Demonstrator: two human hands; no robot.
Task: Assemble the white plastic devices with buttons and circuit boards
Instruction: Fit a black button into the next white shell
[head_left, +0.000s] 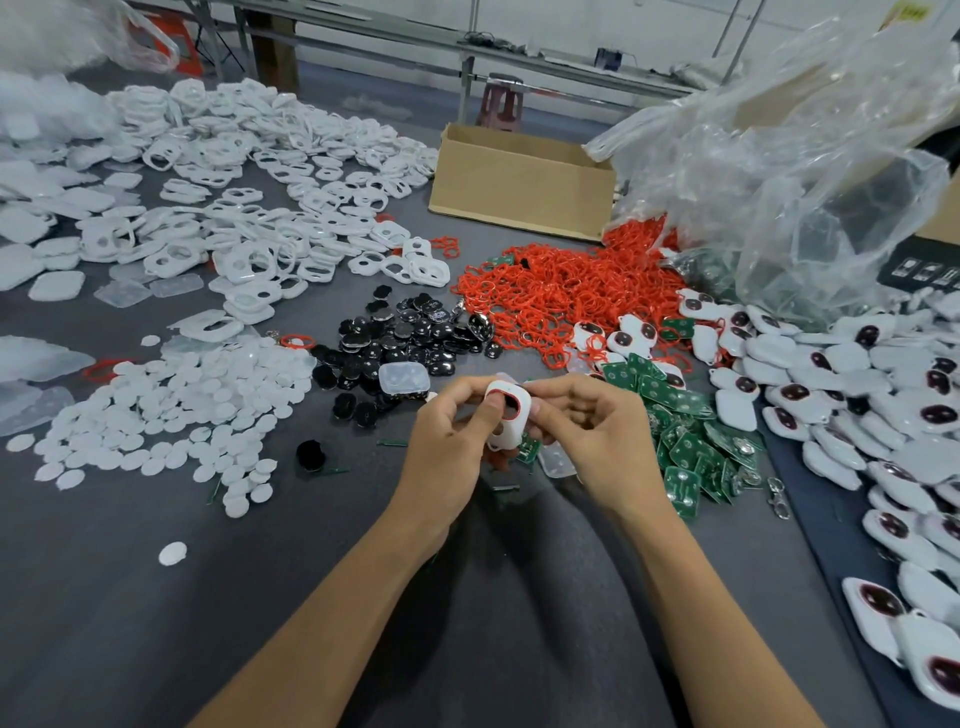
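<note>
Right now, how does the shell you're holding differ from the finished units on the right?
The left hand and right hand grip the held shell above the table; the finished units lie heaped on it. The held shell's red-rimmed window looks unfilled; the finished units show dark buttons. Both are white plastic.

A white plastic shell (521, 401), rounded and with a red-rimmed oval opening, is held upright between the left hand (447, 447) and the right hand (602, 441), with fingers of both pinching it. Green circuit boards (691, 447) lie heaped just right of the right hand. Glossy black buttons (410, 343) are piled beyond the left hand, and empty white shells (234, 218) spread farther off to its left.
</note>
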